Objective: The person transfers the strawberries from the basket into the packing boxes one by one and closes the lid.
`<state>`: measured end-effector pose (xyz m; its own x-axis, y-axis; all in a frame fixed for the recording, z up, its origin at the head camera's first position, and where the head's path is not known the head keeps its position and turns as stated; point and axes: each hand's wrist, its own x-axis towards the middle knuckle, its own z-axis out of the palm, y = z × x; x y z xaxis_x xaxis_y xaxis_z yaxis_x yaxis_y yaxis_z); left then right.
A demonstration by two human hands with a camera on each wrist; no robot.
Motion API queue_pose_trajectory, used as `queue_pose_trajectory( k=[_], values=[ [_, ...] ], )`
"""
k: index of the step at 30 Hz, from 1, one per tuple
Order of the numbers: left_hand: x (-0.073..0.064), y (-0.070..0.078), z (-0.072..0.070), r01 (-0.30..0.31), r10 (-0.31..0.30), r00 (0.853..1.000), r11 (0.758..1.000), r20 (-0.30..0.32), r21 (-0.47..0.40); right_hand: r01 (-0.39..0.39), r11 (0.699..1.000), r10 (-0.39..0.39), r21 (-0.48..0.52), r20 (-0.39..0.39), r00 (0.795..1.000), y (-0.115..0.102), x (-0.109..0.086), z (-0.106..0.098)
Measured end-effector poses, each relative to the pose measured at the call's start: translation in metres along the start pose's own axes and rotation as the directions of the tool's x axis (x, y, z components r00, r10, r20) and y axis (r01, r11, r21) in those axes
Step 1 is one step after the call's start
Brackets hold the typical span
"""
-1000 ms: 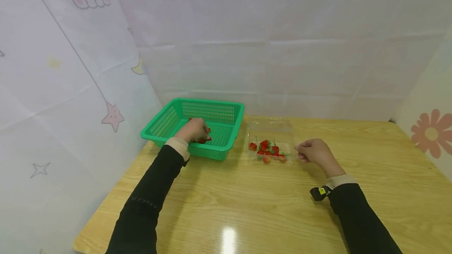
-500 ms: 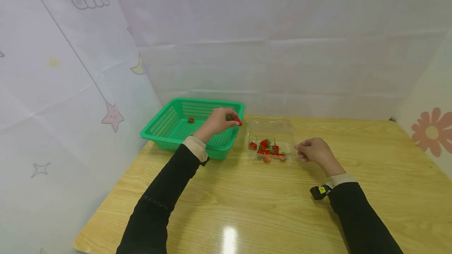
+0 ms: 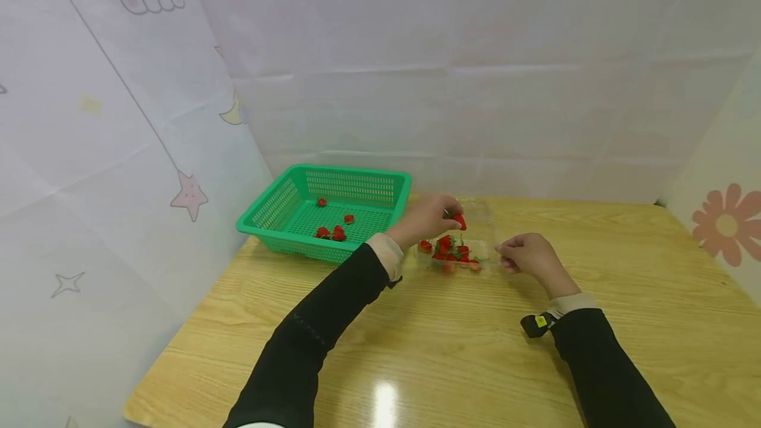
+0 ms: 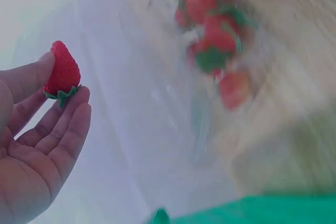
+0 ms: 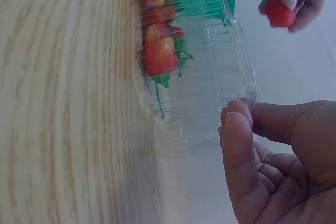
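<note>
My left hand (image 3: 425, 222) pinches a red strawberry (image 3: 458, 220) between thumb and fingers, above the clear plastic box (image 5: 210, 77). In the left wrist view the strawberry (image 4: 64, 69) shows its tip upward and its green leaves below. Several strawberries and small red-yellow fruits (image 5: 160, 56) lie inside the box, some with green leaves or stems. My right hand (image 3: 529, 259) pinches the box's right rim between thumb and forefinger. The left forearm covers part of the green basket's near right corner.
A green plastic basket (image 3: 407, 183) stands left of the box, with several red fruits (image 3: 338, 234) on its floor. Both containers are on a wooden table (image 3: 464, 335). A pale cloth wall (image 3: 535, 117) rises behind the table, with printed cloth at the sides.
My left hand has lifted a strawberry from the green basket and carried it right, over the clear box. The right hand has stayed at the box's rim.
</note>
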<state>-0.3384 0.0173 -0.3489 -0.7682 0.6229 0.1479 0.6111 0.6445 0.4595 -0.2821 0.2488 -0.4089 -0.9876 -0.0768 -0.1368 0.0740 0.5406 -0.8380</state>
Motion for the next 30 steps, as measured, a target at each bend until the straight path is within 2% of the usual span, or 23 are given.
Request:
queue_pose_trajectory(
  k=[10,16,21,28,30],
  values=[
    [0.03,0.009,0.045,0.004,-0.009,0.998,0.997,0.057,0.079,-0.022,1.0,0.022,0.018,-0.004,1.0,0.0,0.001,0.0],
    [0.037,0.007,0.063,0.026,-0.037,0.996,0.991,0.083,0.134,-0.008,1.0,0.008,0.013,-0.003,1.0,0.0,-0.001,0.001],
    [0.037,0.004,0.071,0.033,-0.052,0.991,0.988,0.123,0.148,-0.006,1.0,0.006,0.005,-0.006,1.0,-0.001,-0.002,0.003],
    [0.042,-0.002,0.08,-0.003,-0.016,0.99,0.99,0.138,0.138,0.0,1.0,0.0,0.001,-0.014,1.0,-0.001,-0.002,0.001],
    [0.043,-0.003,0.082,-0.024,0.002,0.991,0.987,0.137,0.16,-0.005,1.0,0.006,0.004,-0.016,1.0,-0.001,-0.001,0.001]
  ],
)
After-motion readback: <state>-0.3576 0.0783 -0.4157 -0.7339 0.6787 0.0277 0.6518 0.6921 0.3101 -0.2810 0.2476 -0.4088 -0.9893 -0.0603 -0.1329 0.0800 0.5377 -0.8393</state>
